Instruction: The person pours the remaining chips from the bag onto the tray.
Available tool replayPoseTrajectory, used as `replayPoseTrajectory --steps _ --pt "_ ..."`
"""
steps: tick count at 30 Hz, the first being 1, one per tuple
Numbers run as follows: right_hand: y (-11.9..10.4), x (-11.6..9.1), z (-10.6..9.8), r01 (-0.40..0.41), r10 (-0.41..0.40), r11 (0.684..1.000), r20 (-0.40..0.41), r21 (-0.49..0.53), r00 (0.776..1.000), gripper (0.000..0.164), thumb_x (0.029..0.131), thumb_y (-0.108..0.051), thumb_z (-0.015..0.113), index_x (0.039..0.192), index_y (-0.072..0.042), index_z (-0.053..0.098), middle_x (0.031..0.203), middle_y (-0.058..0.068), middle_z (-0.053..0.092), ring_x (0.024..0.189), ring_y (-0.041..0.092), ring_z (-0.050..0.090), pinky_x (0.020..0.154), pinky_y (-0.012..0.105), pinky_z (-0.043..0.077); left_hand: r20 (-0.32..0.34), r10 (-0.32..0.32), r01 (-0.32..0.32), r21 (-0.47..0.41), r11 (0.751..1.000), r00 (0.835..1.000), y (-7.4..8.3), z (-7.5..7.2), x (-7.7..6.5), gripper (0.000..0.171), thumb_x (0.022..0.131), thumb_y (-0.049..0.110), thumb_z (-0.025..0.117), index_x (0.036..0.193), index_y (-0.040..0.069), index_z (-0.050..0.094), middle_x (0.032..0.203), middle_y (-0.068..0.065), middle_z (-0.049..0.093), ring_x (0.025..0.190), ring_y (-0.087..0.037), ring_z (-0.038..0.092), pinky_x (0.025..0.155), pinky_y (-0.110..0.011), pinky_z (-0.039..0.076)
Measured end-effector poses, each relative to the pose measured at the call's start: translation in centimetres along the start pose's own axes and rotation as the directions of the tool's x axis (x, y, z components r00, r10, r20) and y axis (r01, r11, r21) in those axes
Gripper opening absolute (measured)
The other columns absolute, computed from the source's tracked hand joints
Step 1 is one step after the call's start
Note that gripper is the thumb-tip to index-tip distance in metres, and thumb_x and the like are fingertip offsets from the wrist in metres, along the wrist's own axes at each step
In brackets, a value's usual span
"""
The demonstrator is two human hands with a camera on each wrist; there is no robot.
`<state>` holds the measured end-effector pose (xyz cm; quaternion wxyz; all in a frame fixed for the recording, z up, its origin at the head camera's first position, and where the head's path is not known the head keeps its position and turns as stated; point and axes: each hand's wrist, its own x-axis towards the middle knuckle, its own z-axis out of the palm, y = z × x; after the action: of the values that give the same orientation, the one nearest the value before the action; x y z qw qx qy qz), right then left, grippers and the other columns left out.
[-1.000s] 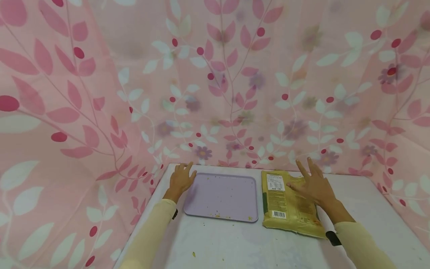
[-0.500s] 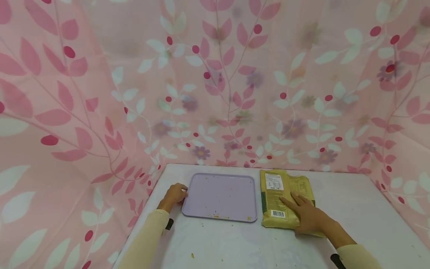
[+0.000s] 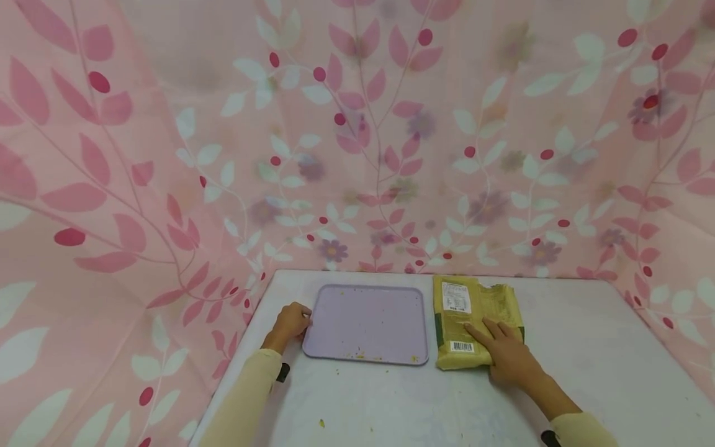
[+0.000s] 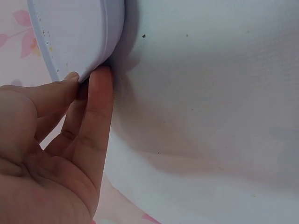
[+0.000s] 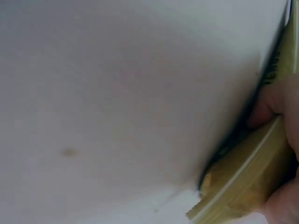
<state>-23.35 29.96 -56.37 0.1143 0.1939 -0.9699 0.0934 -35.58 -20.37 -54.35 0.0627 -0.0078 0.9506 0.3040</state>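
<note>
My left hand point(image 3: 292, 323) pinches the left rim of a shallow lilac tray point(image 3: 365, 323), which has yellow and dark crumbs on it. In the left wrist view, the thumb lies on top of the tray's rim point(image 4: 108, 44) and the fingers are beneath it. To the right of the tray lies a gold food bag point(image 3: 458, 329) with a white label and a barcode. My right hand point(image 3: 511, 357) grips its near right part, fingers over the top. The right wrist view shows a fingertip pressing into the bag point(image 5: 243, 172) beside its crimped end.
A white cloth point(image 3: 402, 410) covers the table and has several small yellow and green bits point(image 3: 321, 423) on it. Pink curtains point(image 3: 357, 155) with a leaf print hang behind the table and at both sides.
Both hands came down from above the table. The left took the tray's rim, and the right settled on the bag. The bag's near right corner, visible earlier, is now hidden.
</note>
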Motion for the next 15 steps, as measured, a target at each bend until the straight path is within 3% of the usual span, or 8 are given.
replayPoseTrajectory --steps 6,11,15 --pt "0.8 -0.9 0.9 0.043 -0.044 0.999 -0.098 -0.005 0.994 0.098 0.060 0.006 0.072 0.149 -0.024 0.043 0.144 0.023 0.042 0.125 0.049 0.040 0.064 0.059 0.052 0.019 -0.016 0.017 -0.011 1.000 1.000 0.3 -0.2 0.3 0.032 0.087 0.003 0.069 0.118 -0.004 0.068 0.074 -0.007 0.067 0.049 -0.017 0.061 0.049 -0.029 0.053" --pt "1.5 -1.3 0.7 0.073 -0.061 0.995 -0.163 0.070 0.985 0.098 0.057 0.007 0.064 0.148 -0.024 0.044 0.144 0.015 0.045 0.127 0.042 0.041 0.074 0.056 0.051 0.008 -0.019 0.019 -0.003 1.000 1.000 0.5 -0.6 0.3 0.032 0.086 0.003 0.070 0.118 -0.004 0.068 0.074 -0.007 0.067 0.048 -0.017 0.062 0.050 -0.028 0.053" --pt "2.1 -1.7 0.2 0.061 -0.007 0.984 -0.308 0.168 0.951 0.096 0.056 0.010 0.059 0.146 -0.022 0.048 0.141 0.009 0.051 0.125 0.031 0.044 0.091 0.044 0.046 0.011 -0.010 0.010 -0.005 1.000 1.000 0.6 -0.8 0.1 0.032 0.086 0.003 0.070 0.118 -0.004 0.068 0.075 -0.007 0.068 0.048 -0.017 0.062 0.052 -0.029 0.053"
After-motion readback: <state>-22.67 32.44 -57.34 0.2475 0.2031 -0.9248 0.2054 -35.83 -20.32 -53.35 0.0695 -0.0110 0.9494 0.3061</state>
